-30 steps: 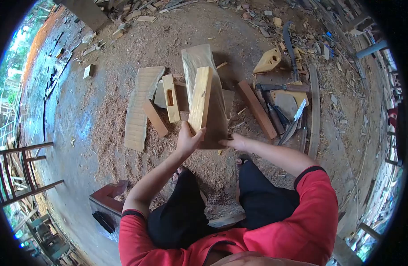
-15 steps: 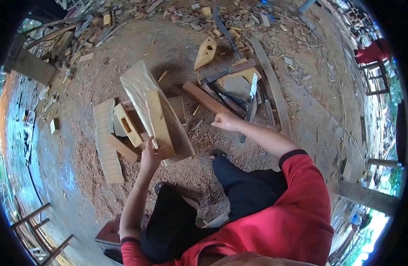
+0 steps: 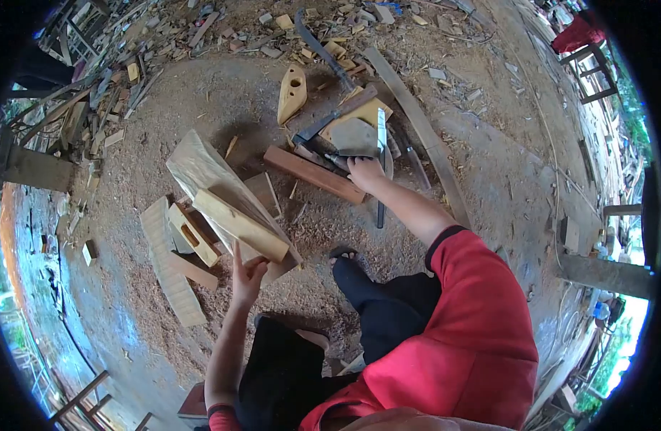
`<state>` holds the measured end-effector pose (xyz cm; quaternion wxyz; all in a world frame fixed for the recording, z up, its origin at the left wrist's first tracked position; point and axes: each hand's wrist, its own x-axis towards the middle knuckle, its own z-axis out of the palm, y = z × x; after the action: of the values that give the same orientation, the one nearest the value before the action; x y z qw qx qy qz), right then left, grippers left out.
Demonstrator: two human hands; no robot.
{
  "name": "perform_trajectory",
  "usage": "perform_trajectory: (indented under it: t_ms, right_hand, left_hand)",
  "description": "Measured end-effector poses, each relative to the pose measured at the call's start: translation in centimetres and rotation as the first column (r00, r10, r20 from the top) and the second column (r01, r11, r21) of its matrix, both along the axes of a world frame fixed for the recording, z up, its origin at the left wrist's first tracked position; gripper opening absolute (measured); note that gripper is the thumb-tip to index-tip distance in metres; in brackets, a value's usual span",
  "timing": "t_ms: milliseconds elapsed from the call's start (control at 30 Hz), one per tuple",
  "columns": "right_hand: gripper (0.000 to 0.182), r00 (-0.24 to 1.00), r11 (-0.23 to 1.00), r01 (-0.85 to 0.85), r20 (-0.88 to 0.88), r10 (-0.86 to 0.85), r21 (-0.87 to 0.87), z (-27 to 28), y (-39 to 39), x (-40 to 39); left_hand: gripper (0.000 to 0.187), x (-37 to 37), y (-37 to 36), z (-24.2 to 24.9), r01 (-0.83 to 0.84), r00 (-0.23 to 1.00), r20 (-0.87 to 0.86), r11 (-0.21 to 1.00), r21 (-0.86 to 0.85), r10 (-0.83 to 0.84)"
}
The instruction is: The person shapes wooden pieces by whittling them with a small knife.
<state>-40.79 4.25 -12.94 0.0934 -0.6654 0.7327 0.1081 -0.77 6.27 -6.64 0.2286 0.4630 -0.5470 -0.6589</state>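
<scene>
My left hand (image 3: 248, 276) is open, index finger stretched up and thumb apart, just beside the near end of a pale wooden block (image 3: 241, 225). That block lies slanted on a wider wooden board (image 3: 194, 159). My right hand (image 3: 365, 174) reaches down among hand tools, its fingers bent over dark tool handles (image 3: 339, 161) and partly hidden; I cannot tell whether it grips one. A reddish-brown wooden bar (image 3: 312, 172) lies just left of it. Right beside the hand is a long tool with a bright blade (image 3: 381, 129). An adze-like tool (image 3: 338, 113) rests beyond.
A wooden hand plane body (image 3: 194, 233) and a wavy board (image 3: 165, 251) lie left of the block. Farther off are a yellow wooden piece with holes (image 3: 292, 93), a curved blade (image 3: 320, 47) and a long plank (image 3: 420, 122). Offcuts litter the far ground.
My right hand has moved from the near end of the reddish-brown bar onto the tools beyond. The pale block now lies more slantwise, and my left fingers have come away from it. The view has shifted.
</scene>
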Motion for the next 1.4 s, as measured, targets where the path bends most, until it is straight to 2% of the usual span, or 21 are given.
perform_trajectory:
  t_ms: [67, 133, 167, 200, 267, 333, 400, 433, 567, 633, 733, 800, 867, 900, 1000, 1067, 1133, 1200, 1267, 1333, 1400]
  right_hand:
    - [0.039, 0.996, 0.998, -0.068, -0.06, 0.068, -0.005, -2.3, -0.5, -0.5]
    - [0.041, 0.997, 0.999, -0.022, -0.076, 0.024, 0.03, -2.3, -1.1, -0.3]
    - [0.042, 0.995, 0.999, -0.021, -0.099, 0.016, -0.05, -2.4, -1.2, -0.1]
    - [0.042, 0.995, 0.998, -0.03, -0.094, 0.025, -0.052, -1.7, -1.4, 0.1]
    - [0.044, 0.978, 0.954, 0.179, 0.061, -0.199, 0.239, 0.4, -1.9, 0.7]
    - [0.041, 0.98, 0.977, 0.152, 0.103, -0.169, 0.152, 0.3, -1.9, 0.4]
    - [0.043, 0.943, 0.946, 0.209, 0.206, -0.262, 0.248, 1.2, -2.9, 0.3]
    - [0.04, 0.951, 0.968, 0.211, 0.199, -0.236, 0.136, 1.8, -2.5, 0.3]
    - [0.04, 0.933, 0.955, 0.189, 0.26, -0.247, 0.23, 1.4, -2.7, -0.5]
    - [0.039, 0.948, 0.953, 0.159, 0.23, -0.221, 0.258, 1.1, -2.2, 0.0]
    - [0.04, 0.957, 0.957, 0.138, 0.213, -0.196, 0.257, 0.7, -2.1, 1.1]
    - [0.041, 0.959, 0.938, 0.187, 0.153, -0.238, 0.29, 1.5, -2.4, 1.6]
    - [0.042, 0.959, 0.947, 0.18, 0.168, -0.229, 0.268, 2.0, -2.7, 1.8]
    - [0.042, 0.958, 0.95, 0.162, 0.19, -0.217, 0.268, 1.5, -2.8, 1.2]
    - [0.043, 0.946, 0.952, 0.151, 0.242, -0.218, 0.268, 0.0, -3.1, 0.0]
    - [0.044, 0.926, 0.975, 0.215, 0.308, -0.22, 0.051, -0.9, -2.4, -0.8]
    - [0.041, 0.872, 0.968, 0.225, 0.421, -0.25, 0.108, 0.2, -2.6, -0.5]
    - [0.038, 0.512, 0.776, 0.412, 0.582, -0.631, 0.478, 5.2, -3.2, 2.3]
    - [0.034, 0.533, 0.809, 0.379, 0.609, -0.588, 0.449, 6.3, -2.3, 3.5]
    - [0.034, 0.752, 0.989, 0.142, 0.647, -0.128, 0.031, 8.6, -1.5, 5.8]
    - [0.037, 0.784, 0.999, -0.003, 0.621, -0.029, 0.05, 11.7, -1.5, 8.5]
  left_hand:
    - [0.079, -0.7, 0.0, 0.3, -0.015, 1.0, -0.002, 1.0, 0.012, 0.015]
    - [0.074, -1.0, -0.2, 0.7, 0.087, 0.987, 0.149, 0.982, -0.17, -0.062]
    - [0.074, -0.8, -0.3, 1.1, 0.117, 0.957, 0.286, 0.971, -0.206, -0.055]
    - [0.074, -1.1, -0.5, 2.0, 0.109, 0.955, 0.292, 0.972, -0.208, -0.045]
    - [0.075, -1.3, -1.1, 3.0, 0.131, 0.879, 0.459, 0.861, -0.491, 0.127]
    - [0.077, -0.6, -2.2, 2.3, 0.108, 0.846, 0.492, 0.838, -0.535, 0.204]
    - [0.08, -0.7, -4.0, 2.8, 0.088, 0.801, 0.521, 0.802, -0.59, 0.295]
    - [0.085, -0.9, -5.2, 3.7, 0.081, 0.819, 0.522, 0.852, -0.517, 0.238]
    - [0.104, -1.2, -7.7, 3.4, 0.106, 0.728, 0.65, 0.902, -0.419, 0.217]
    - [0.112, -2.9, -7.7, 5.8, 0.222, 0.54, 0.837, 0.944, -0.243, 0.088]
    - [0.115, -3.0, -7.4, 4.4, 0.223, 0.55, 0.828, 0.937, -0.27, 0.108]
    - [0.115, -3.6, -7.1, 4.6, 0.238, 0.479, 0.873, 0.944, -0.227, 0.089]
    - [0.116, -3.5, -7.2, 4.3, 0.365, 0.423, 0.896, 0.879, -0.305, 0.135]
    - [0.117, -3.1, -7.8, 3.0, 0.392, 0.483, 0.866, 0.852, -0.347, 0.13]
    - [0.119, -2.9, -8.2, 4.4, 0.454, 0.383, 0.923, 0.859, -0.236, 0.051]
    - [0.123, -2.5, -7.9, 3.8, 0.429, 0.436, 0.899, 0.869, -0.248, 0.041]
    - [0.123, -2.7, -7.8, 3.8, 0.455, 0.403, 0.911, 0.846, -0.279, 0.084]
    - [0.124, -2.6, -7.9, 3.2, 0.466, 0.382, 0.921, 0.844, -0.266, 0.079]
    - [0.124, -2.4, -7.7, 2.8, 0.449, 0.432, 0.894, 0.831, -0.328, 0.119]
    - [0.124, -2.3, -7.6, 2.2, 0.406, 0.49, 0.86, 0.834, -0.373, 0.145]
    - [0.124, -2.2, -7.3, 2.3, 0.362, 0.539, 0.825, 0.837, -0.411, 0.172]
